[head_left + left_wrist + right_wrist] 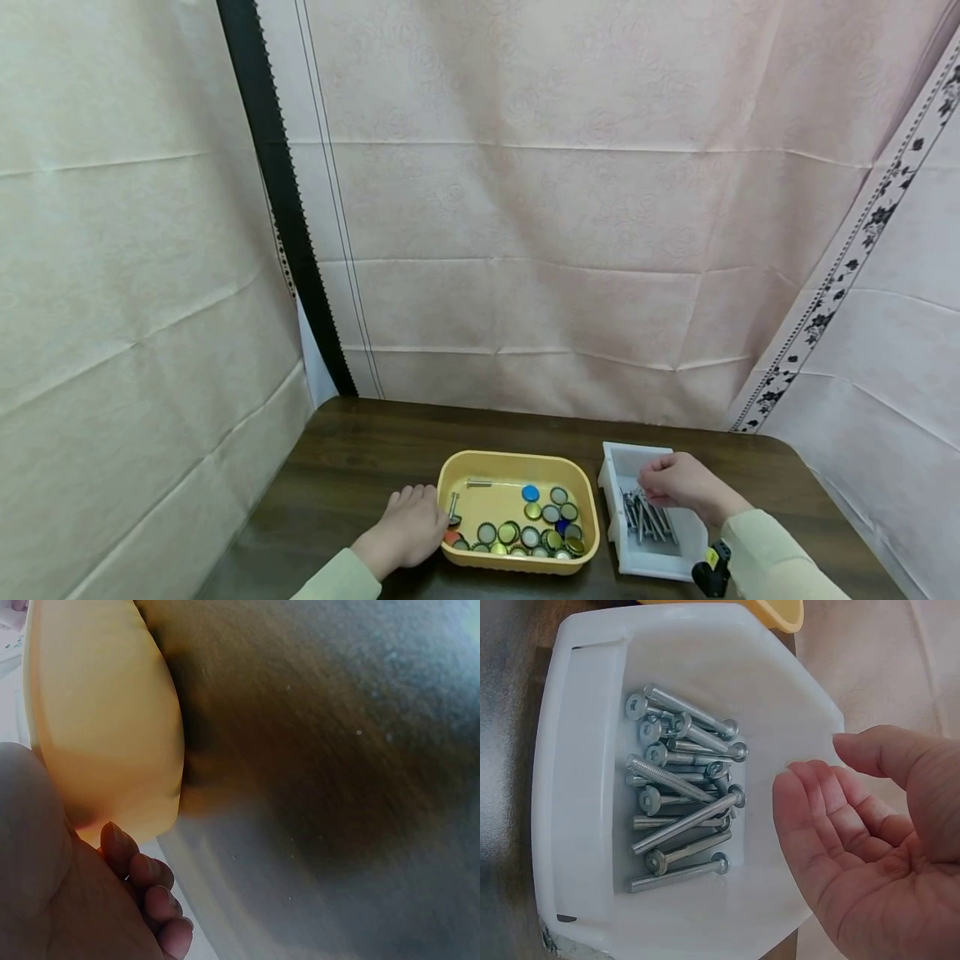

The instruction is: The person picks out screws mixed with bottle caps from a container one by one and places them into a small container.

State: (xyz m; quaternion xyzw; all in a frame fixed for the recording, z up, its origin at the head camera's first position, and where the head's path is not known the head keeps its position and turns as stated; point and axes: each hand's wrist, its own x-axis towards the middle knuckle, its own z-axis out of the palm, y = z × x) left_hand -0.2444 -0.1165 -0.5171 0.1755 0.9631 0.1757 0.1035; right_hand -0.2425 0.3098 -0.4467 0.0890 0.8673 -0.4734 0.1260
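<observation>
My left hand [411, 527] rests against the left side of a yellow plastic tub [517, 568]. In the left wrist view, its loosely bent fingers [159, 904] lie by the tub's outer wall. Inside the tub are several bottle caps [529, 537], mostly toward the near side, along with a bolt [479, 483] near the far wall and another by the left wall. Over the white bin [652, 569] hovers my right hand [686, 486], thumb apart from loosely curved fingers, nothing between them. Several silver bolts [688, 817] lie heaped in the bin below it.
The tub and bin stand side by side on a dark wooden table [330, 467], a narrow gap between them. Pale cloth [525, 208] hangs behind the table and on both sides. A black device [711, 570] is strapped at the right wrist.
</observation>
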